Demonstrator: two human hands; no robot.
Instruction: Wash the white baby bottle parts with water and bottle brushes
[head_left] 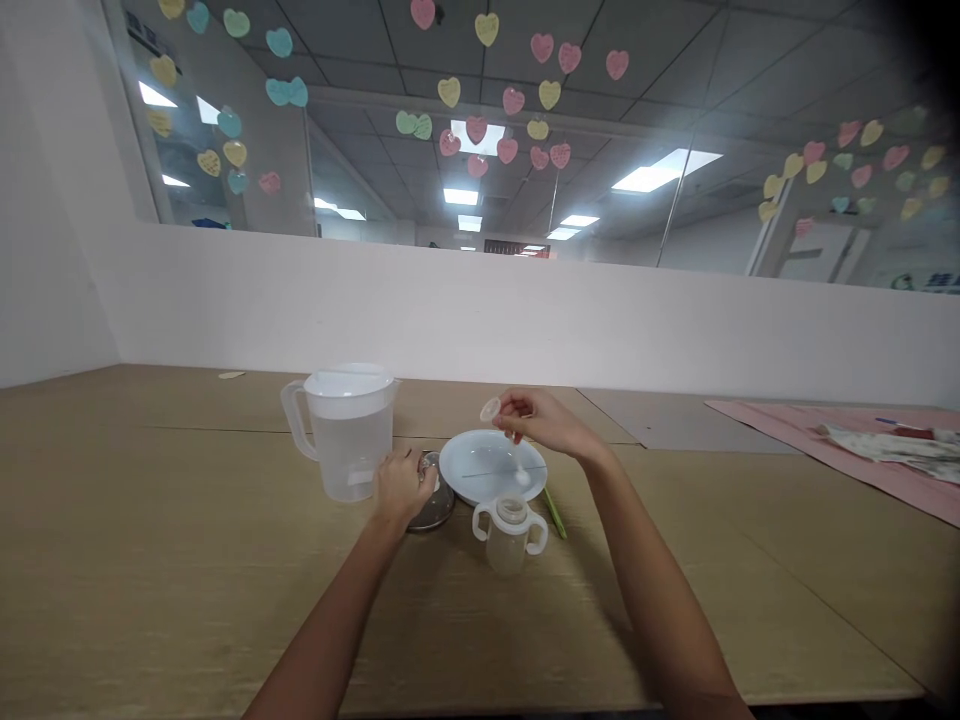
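Note:
My left hand [400, 488] rests with curled fingers at the edge of a dark, shiny round dish [433, 515], its thumb over the rim. Above a white plate [457, 478], my right hand [546, 422] pinches a small clear round piece [490, 409]. Below those fingers a thin white piece with a rounded end [521, 476] shows against the plate; whether it hangs from the hand I cannot tell. In front of the plate stands an uncapped baby bottle [508, 548] with two white handles.
A lidded clear pitcher [352, 450] of water stands left of my left hand. A green stick-like thing [555, 512] lies beside the plate. On the right, a pink cloth [795, 425] carries a patterned fabric [892, 450]. A white wall [450, 310] runs behind the table.

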